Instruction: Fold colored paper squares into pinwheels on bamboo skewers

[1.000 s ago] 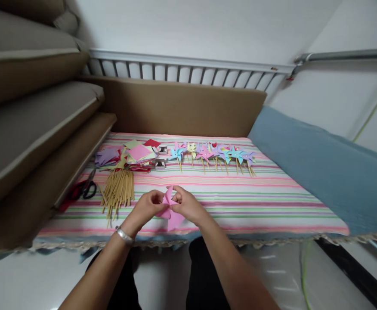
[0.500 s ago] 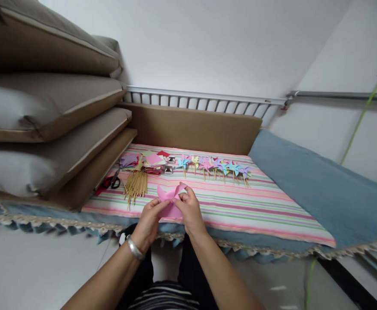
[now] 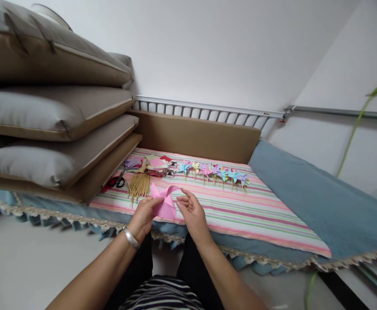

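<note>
Pinched in my left hand (image 3: 144,217) is a pink paper pinwheel (image 3: 166,209), with its blades partly folded in to the middle and one strip curling up to the right. My right hand (image 3: 191,212) is just right of the paper, fingers loosely curled and apart, with nothing visible in them. Beyond my hands lie a bundle of thin wooden sticks (image 3: 139,185) and stacks of coloured paper squares (image 3: 156,162). A row of finished pinwheels (image 3: 214,171) on sticks stretches to the right.
Scissors (image 3: 120,181) with dark handles lie left of the sticks. Small clear boxes (image 3: 171,173) sit by the paper. Stacked grey cushions (image 3: 56,112) rise at left; a brown board (image 3: 195,134) stands at the back. The striped cloth (image 3: 256,219) covers the blue seat.
My right hand has let go of the pink paper and moved slightly right. The paper has turned and shifted left in my left hand. The view has tilted slightly.
</note>
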A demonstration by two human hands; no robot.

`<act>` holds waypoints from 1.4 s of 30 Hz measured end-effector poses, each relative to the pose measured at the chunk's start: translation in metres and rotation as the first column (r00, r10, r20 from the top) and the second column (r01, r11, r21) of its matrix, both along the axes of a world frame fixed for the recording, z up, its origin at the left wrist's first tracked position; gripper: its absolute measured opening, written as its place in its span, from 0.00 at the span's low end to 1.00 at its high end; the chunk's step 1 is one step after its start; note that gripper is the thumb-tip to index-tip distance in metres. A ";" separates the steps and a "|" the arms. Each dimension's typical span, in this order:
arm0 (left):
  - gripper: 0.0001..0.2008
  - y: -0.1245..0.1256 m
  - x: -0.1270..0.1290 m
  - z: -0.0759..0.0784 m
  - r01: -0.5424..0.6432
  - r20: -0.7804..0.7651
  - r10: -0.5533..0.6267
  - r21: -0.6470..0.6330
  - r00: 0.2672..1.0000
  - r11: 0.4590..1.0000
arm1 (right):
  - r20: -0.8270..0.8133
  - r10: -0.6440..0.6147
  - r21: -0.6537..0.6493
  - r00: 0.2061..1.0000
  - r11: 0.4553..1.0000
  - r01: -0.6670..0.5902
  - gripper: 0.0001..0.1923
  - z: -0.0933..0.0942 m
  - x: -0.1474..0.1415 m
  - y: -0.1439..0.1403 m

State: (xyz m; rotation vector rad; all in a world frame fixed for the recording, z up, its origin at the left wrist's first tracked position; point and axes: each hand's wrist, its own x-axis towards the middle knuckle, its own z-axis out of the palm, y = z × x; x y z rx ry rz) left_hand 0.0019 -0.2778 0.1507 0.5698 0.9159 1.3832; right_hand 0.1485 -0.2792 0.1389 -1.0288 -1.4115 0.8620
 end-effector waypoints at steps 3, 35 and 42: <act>0.10 0.002 -0.004 0.002 -0.009 -0.005 0.009 -0.025 1.000 1.000 | 0.263 -0.093 0.299 0.960 0.954 0.010 0.18 -0.003 0.015 -0.016; 0.10 0.016 0.007 -0.008 0.021 -0.046 -0.025 -0.081 0.999 0.996 | 0.603 -0.257 0.446 0.755 0.894 -0.052 0.10 -0.009 0.009 -0.016; 0.11 0.022 0.007 -0.017 -0.008 -0.082 0.002 -0.077 0.997 0.997 | 0.584 -0.234 0.392 0.777 0.920 -0.018 0.11 -0.015 0.014 -0.012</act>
